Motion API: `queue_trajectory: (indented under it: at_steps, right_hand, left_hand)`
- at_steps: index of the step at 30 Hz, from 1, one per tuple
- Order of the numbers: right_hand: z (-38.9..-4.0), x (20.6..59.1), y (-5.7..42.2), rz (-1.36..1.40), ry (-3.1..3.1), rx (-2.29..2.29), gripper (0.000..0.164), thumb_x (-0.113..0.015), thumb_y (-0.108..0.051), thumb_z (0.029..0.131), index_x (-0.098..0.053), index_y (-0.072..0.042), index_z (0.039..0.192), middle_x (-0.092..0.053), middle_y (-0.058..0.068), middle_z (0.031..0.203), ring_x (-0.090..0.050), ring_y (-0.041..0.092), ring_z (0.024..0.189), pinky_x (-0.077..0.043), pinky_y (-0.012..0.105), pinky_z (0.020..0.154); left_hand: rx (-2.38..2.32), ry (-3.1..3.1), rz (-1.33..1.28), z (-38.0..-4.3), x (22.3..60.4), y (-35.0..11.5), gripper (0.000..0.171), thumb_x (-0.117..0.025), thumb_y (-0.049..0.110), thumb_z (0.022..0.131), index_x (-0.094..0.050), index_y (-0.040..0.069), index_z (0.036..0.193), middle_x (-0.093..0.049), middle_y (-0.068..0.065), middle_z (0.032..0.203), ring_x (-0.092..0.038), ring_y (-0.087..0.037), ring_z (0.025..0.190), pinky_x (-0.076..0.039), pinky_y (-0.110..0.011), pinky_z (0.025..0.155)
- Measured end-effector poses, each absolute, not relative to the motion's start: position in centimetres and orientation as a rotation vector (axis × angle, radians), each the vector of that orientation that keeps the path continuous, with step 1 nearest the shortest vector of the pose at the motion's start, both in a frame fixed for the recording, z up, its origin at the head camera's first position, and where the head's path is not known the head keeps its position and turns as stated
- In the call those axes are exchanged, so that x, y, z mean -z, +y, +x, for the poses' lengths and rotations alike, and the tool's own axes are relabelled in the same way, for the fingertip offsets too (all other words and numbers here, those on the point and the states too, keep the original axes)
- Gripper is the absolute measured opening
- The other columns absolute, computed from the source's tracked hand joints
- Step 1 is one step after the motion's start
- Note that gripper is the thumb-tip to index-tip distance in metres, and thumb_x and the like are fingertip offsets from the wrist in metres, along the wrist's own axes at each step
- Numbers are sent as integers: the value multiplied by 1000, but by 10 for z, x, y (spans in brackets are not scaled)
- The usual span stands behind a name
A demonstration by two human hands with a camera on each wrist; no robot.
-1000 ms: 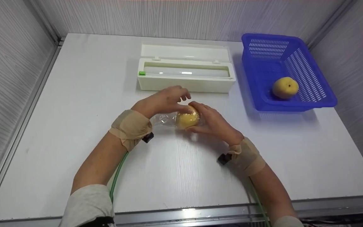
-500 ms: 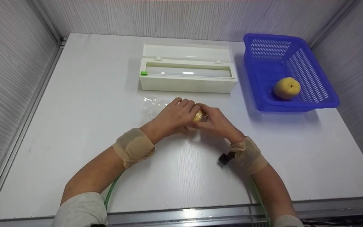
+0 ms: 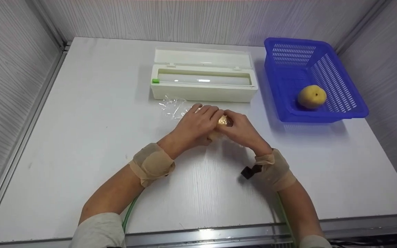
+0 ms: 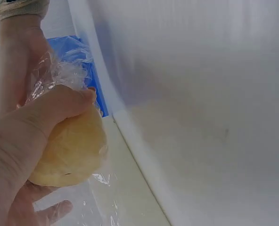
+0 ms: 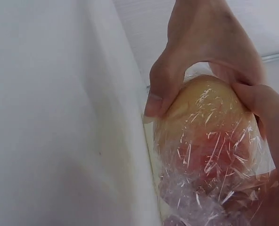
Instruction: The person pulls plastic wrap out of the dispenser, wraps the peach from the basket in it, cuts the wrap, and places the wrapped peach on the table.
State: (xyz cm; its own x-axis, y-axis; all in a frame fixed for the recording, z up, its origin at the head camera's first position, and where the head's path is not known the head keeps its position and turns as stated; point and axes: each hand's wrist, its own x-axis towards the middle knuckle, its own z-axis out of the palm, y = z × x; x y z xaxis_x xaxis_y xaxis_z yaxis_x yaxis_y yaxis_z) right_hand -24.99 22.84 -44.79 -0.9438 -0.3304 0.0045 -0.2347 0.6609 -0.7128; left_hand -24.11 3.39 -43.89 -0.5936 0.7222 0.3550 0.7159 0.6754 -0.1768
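Observation:
Both hands hold a yellow peach (image 3: 222,120) with a reddish patch, wrapped in clear plastic film (image 3: 172,106). My left hand (image 3: 198,125) grips it from the left, its thumb lying across the peach (image 4: 73,150) in the left wrist view. From the other side my right hand (image 3: 241,129) grips the wrapped end, its thumb on the fruit. Crinkled film (image 5: 196,202) bunches on the right hand's side in the right wrist view. A loose sheet of film stretches out past the left hand. In the head view the left fingers hide most of the peach.
Behind the hands stands a white film dispenser box (image 3: 203,92), lid raised, a roll of film (image 3: 203,79) inside and a green slider (image 3: 155,81) at its left end. At the right, a blue basket (image 3: 288,115) holds another yellow peach (image 3: 312,96).
My left hand has come over the peach and closed round it, covering most of it. Both hands have shifted slightly right and away from the body. The loose film now spreads toward the dispenser box.

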Motion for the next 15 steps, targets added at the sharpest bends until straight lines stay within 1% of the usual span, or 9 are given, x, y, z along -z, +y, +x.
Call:
queue_trajectory:
  at_steps: [3,5,9,13,15]
  right_hand:
    - [-249,442,231,-453,2711,1185,54,-63,-49,88,-61,-12,129,-66,4,105,-58,18,92,-47,31,78]
    - [-248,438,233,-439,2689,1225,57,-64,-49,88,-60,-12,132,-67,4,112,-61,17,96,-50,31,81]
    - [-247,431,236,-433,2666,1291,52,-65,-47,89,-63,-9,124,-68,7,107,-62,18,92,-52,31,77]
    - [-246,427,239,-446,2666,1316,45,-64,-47,90,-66,-9,114,-68,6,99,-61,17,85,-51,29,72]
    - [-245,426,241,-451,2659,1328,45,-61,-50,92,-66,-10,112,-68,5,97,-61,17,84,-50,30,72]
  left_hand:
    - [78,-2462,-1137,-243,437,33,84,-86,42,69,-46,9,135,-60,-6,130,-58,-24,120,-45,-41,104]
    - [156,-2427,-1140,-245,437,33,83,-84,43,70,-46,9,136,-60,-6,130,-58,-24,120,-45,-39,105]
    - [280,-2356,-1136,-246,438,34,79,-82,42,71,-46,9,133,-60,-7,128,-58,-23,120,-45,-37,105]
    - [309,-2355,-1117,-246,436,37,82,-84,43,68,-46,9,133,-60,-6,129,-58,-23,119,-44,-39,106]
    - [304,-2384,-1097,-245,433,39,85,-86,45,66,-47,10,132,-60,-5,129,-58,-22,119,-43,-40,106]
